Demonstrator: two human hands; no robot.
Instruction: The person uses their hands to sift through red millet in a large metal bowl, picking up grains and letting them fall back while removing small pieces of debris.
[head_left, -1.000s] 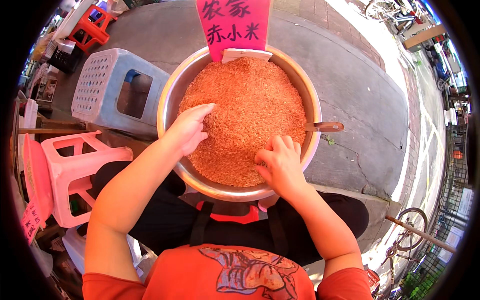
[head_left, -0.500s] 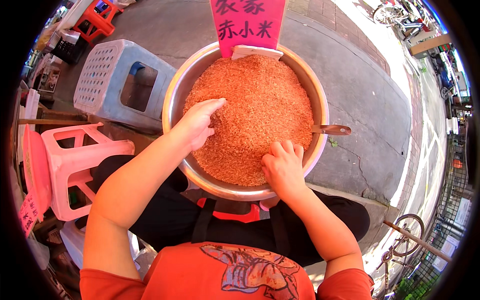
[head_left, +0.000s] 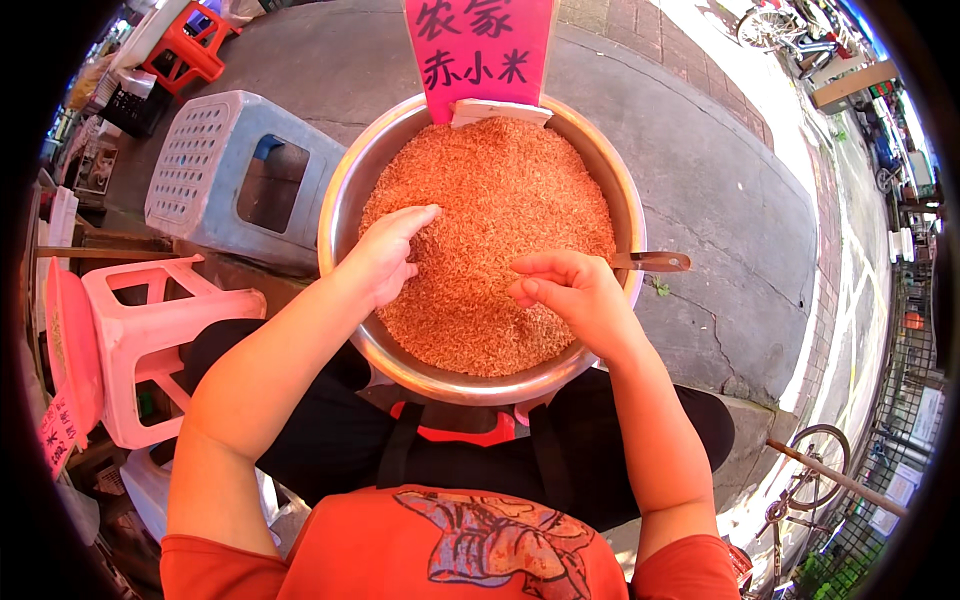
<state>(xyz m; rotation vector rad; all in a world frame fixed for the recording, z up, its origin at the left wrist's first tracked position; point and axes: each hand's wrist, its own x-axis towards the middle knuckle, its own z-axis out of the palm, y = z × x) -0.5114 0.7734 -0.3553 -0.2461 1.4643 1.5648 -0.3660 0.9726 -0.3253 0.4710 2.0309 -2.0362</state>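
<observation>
A wide metal bowl (head_left: 634, 215) stands in front of my knees, heaped with reddish-brown grain (head_left: 490, 200). My left hand (head_left: 388, 255) rests over the left side of the heap, its fingers stretched out and the thumb apart, with nothing seen in it. Over the right part of the grain is my right hand (head_left: 570, 290), fingers bent toward the thumb in a pinch. Whatever lies between those fingertips is too small to make out. Just beyond that hand, a scoop's brown handle (head_left: 655, 261) sticks out over the right rim; its other end is hidden.
A pink handwritten sign (head_left: 480, 60) stands at the bowl's far edge against a pale piece (head_left: 500, 111). To the left are a blue-grey stool (head_left: 215, 185) and a pink stool (head_left: 150, 325). A red stool (head_left: 190, 50) is farther back. Bicycles stand at the right.
My right hand has lifted from the grain and turned, moving slightly farther away, with its thumb and fingers now showing. My left hand stays nearly in place. The whole view has shifted slightly.
</observation>
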